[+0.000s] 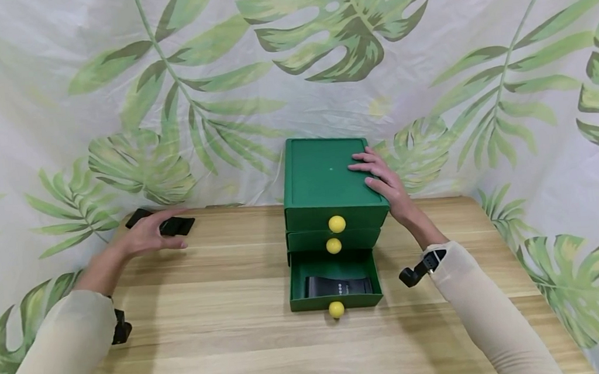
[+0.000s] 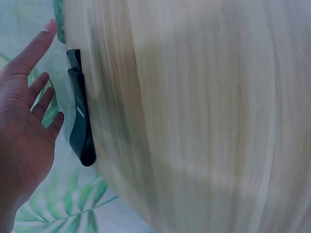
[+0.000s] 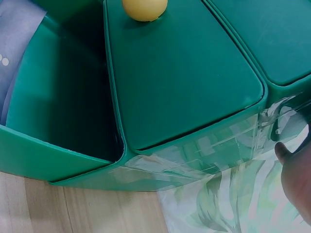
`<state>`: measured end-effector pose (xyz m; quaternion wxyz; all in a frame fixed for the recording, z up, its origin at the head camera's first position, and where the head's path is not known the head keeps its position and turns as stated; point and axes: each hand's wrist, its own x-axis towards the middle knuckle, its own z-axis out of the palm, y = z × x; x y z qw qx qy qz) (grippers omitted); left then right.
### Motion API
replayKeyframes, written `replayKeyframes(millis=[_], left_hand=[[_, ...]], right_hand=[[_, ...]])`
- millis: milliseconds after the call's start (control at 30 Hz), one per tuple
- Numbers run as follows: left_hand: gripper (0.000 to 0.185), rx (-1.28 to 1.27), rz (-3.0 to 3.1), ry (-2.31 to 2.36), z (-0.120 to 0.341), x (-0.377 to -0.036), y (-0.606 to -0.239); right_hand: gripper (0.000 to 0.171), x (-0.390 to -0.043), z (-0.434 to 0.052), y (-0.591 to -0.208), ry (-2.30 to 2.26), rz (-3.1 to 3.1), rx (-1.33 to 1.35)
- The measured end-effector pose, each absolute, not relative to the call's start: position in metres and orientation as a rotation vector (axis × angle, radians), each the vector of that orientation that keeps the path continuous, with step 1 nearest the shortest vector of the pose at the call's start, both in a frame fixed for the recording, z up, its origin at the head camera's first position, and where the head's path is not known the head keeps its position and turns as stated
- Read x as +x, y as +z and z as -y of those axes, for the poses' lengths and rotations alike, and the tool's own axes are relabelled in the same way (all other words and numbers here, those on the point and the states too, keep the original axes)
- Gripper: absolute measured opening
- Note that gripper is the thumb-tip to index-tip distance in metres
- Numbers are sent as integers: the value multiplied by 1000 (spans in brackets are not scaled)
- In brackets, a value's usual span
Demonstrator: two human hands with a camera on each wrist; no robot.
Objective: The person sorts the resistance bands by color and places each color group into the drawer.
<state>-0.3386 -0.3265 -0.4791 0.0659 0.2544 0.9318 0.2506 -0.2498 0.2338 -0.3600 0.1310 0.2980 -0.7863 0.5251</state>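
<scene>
A green three-drawer cabinet [image 1: 320, 176] with yellow ball knobs [image 1: 336, 224] stands at the back middle of the wooden table [image 1: 237, 333]. Its bottom drawer [image 1: 314, 304] is pulled out, and a dark flat pouch [image 1: 337, 285] lies inside. My right hand [image 1: 383, 180] rests on the cabinet's top right edge with fingers extended. My left hand [image 1: 150, 234] is at the table's far left, fingers straight, right beside a black folded object [image 1: 176, 225] without gripping it. In the left wrist view the left hand [image 2: 24, 121] is spread next to the black object [image 2: 80, 116].
A leaf-print cloth [image 1: 428, 83] hangs behind and around the table. In the right wrist view I see the cabinet's [image 3: 180, 87] side, one knob [image 3: 144, 7], the open drawer [image 3: 58, 97] and part of my right hand [image 3: 296, 179]. Bare wood lies in front of the cabinet.
</scene>
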Motion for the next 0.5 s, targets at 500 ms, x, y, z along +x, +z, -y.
replayKeyframes(millis=[500], left_hand=[[87, 628, -2812, 736, 334, -346, -505]], right_hand=[[37, -250, -235, -361, 1516, 2279, 875]])
